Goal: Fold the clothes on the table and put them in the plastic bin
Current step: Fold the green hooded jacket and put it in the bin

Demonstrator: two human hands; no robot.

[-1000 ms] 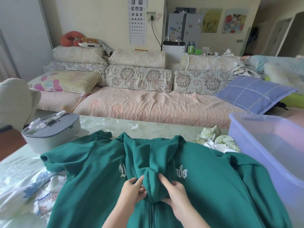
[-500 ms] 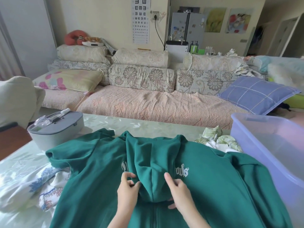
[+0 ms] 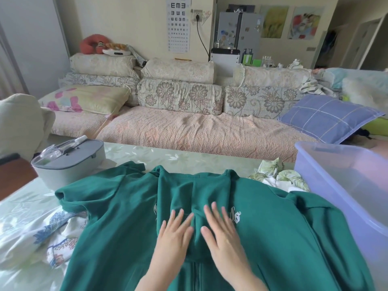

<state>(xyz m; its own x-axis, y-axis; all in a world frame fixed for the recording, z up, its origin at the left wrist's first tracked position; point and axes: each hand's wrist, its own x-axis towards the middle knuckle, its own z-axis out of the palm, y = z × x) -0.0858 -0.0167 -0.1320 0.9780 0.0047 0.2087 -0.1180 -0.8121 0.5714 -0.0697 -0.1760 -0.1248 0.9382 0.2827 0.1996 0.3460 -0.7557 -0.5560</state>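
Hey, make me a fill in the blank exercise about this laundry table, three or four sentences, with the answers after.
1. The left hand and the right hand lie flat on the folded-down ____ of the hoodie.
2. The hoodie's colour is ____.
3. The plastic bin stands at the person's ____ side.
4. The grey case sits to the ____ of the hoodie.

Missing words: hood; green; right; left.

Single head cam, wide-angle, worn on head. Faces forward and down over surface (image 3: 147, 153). Near field: both hands at bottom centre, close to lens. Far field: sofa (image 3: 189, 131) and back wall. No second view to overlap.
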